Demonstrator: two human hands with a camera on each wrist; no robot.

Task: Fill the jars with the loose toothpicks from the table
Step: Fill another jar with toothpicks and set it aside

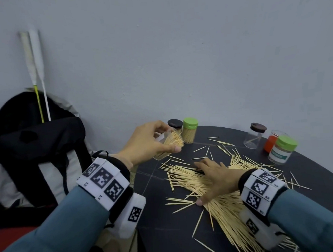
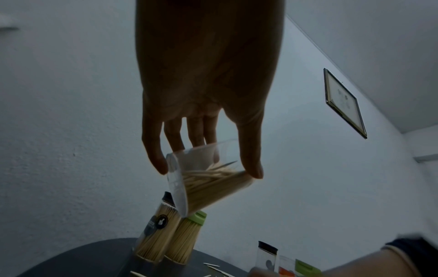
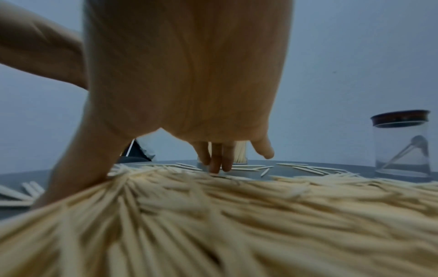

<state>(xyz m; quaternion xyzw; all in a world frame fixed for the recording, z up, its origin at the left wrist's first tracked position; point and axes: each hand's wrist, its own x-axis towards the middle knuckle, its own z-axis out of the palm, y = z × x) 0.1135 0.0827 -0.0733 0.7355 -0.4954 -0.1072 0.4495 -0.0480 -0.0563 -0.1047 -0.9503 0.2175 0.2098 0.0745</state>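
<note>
My left hand grips a clear open jar partly full of toothpicks, tilted above the table's far left edge; in the left wrist view the jar sits between fingers and thumb. A big pile of loose toothpicks covers the dark round table. My right hand lies flat on the pile, fingers spread and straight; the right wrist view shows its fingertips touching the toothpicks.
Two filled jars stand at the far left, one black-lidded, one green-lidded. At the far right are a nearly empty black-lidded jar, an orange-capped jar and a green-lidded jar. A black backpack sits left of the table.
</note>
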